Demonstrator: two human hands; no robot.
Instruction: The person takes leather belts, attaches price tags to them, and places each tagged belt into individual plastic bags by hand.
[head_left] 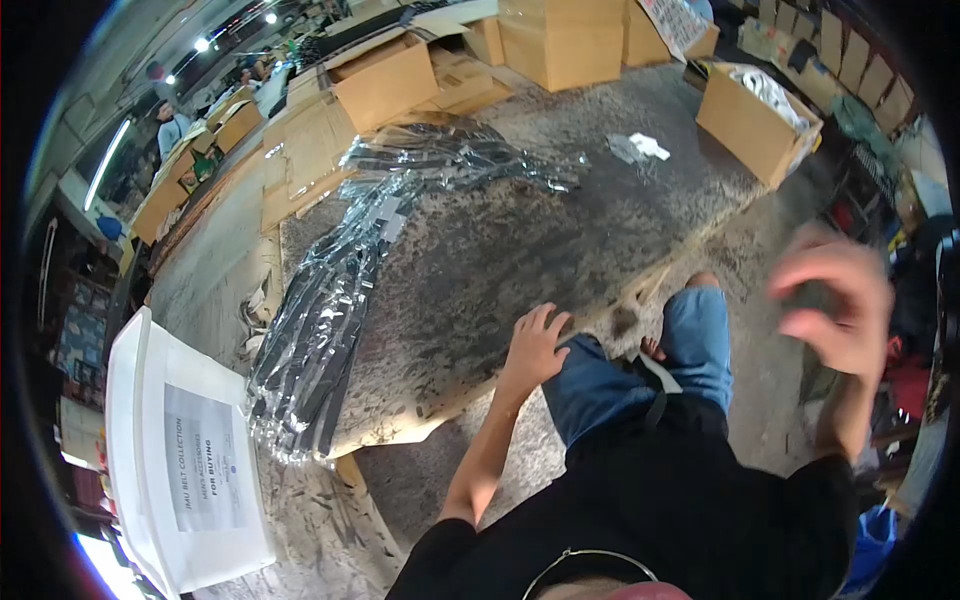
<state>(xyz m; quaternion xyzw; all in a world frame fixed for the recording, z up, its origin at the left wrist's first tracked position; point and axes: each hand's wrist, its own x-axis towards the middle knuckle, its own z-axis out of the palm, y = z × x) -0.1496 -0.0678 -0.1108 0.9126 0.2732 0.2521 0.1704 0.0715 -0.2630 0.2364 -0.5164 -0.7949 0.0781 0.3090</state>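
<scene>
L hand (538, 348) loose on counter (480, 270) edge, R hand (850, 300) raised, blurred, thumb & fingers parted; slick plastic-wrapped strips (322, 320) prob. best handled few at a time.

On the white bin (190, 362), we can read a paper label (205, 460): "JMU BELT COLLECTION", "MEN'S ACCESSORIES" and, in bolder letters, "FOR BUYING". The label's smaller print is too small for us to make out.

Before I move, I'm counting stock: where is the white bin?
In the head view, the white bin is at lower left, beside the plastic-wrapped strips.
</scene>
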